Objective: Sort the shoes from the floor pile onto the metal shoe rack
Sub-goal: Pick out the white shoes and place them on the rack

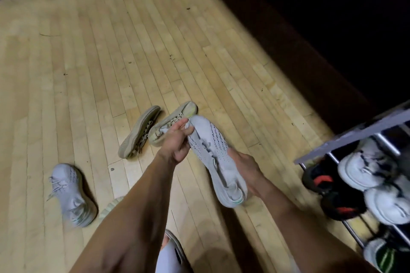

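I hold a pale grey knit sneaker (210, 146) above the wooden floor with both hands. My left hand (177, 139) pinches its toe end. My right hand (246, 168) grips it from beneath near the heel collar. Its matching sneaker (71, 193) lies on the floor at the lower left. Two beige sneakers lie on their sides beyond my hands, one (138, 132) to the left and one (175, 123) partly hidden behind my left hand. The metal shoe rack (346, 139) stands at the right edge, holding several shoes.
On the rack sit two white sneakers (366, 170), a black and red pair (321, 182) and a green-striped shoe (383, 255). A grey slipper on my foot (173, 250) shows at the bottom. A dark wall or cabinet (310, 29) runs along the right behind the rack.
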Demonstrator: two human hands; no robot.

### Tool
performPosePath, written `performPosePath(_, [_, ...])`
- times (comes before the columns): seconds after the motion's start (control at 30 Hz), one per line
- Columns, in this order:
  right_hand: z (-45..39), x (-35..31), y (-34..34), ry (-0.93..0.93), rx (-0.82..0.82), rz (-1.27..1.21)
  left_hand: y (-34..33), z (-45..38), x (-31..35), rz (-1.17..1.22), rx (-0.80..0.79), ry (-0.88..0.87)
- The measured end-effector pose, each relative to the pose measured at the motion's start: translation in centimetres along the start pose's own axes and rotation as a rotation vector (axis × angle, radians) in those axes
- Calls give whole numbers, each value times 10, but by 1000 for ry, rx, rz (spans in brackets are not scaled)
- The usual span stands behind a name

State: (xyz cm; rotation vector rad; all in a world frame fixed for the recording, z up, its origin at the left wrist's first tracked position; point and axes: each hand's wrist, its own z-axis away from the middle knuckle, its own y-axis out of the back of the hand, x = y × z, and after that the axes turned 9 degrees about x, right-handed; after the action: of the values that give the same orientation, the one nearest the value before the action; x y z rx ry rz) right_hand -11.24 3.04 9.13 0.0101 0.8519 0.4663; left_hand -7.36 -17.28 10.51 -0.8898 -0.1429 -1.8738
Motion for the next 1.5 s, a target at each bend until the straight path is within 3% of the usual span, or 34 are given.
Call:
performPosePath(0.13, [42, -9, 41, -10, 151, -95, -52, 55, 3, -78, -104, -32])
performPosePath(0.43, [154, -15, 133, 39, 323, -325, -150, 210, -14, -335, -278, -145])
performPosePath(0.77, [249, -15, 233, 121, 443, -408, -188, 335, -66, -490, -394, -265])
performPosePath(1.2, [289, 55, 322, 54, 592, -668, -200, 455, -165, -704, -599, -155])
performPosePath(1.5, [323, 105, 362, -117, 701, -737, -214, 473, -230, -778, -705, -15])
